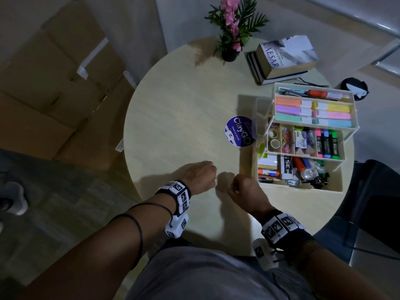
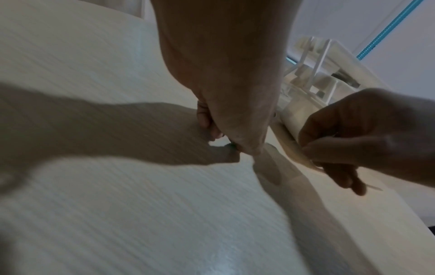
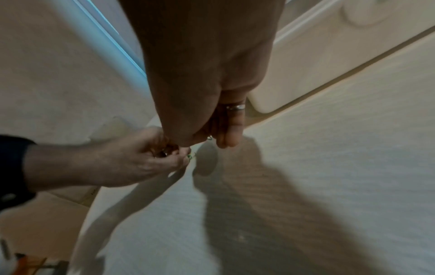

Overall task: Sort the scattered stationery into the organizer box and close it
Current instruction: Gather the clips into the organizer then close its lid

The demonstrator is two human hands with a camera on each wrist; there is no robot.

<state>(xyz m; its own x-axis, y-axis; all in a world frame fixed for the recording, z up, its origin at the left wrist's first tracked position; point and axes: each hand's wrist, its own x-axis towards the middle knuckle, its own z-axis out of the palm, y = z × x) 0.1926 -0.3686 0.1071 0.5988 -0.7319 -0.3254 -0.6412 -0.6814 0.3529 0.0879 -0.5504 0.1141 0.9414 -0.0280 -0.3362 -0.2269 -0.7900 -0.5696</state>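
Observation:
The white organizer box (image 1: 299,188) stands open at the table's right, its tiers fanned out and filled with highlighters (image 1: 313,111), tape, clips, markers and glue. Both hands hover close together over the tabletop (image 1: 184,118), just left of the box. My left hand (image 1: 213,177) pinches a tiny green paper clip (image 3: 189,157) between thumb and fingertips; the green paper clip (image 2: 233,146) barely shows in the left wrist view. My right hand (image 1: 234,187), wearing a ring (image 3: 236,107), has curled fingers and pinches a small wire clip (image 3: 209,138). The box's side wall (image 3: 306,74) lies behind it.
A round purple sticker (image 1: 239,134) lies left of the box. A potted pink flower (image 1: 230,50) and stacked books (image 1: 283,61) sit at the far edge. Cardboard boxes (image 1: 54,83) stand on the floor to the left, and a dark chair (image 1: 378,202) stands to the right.

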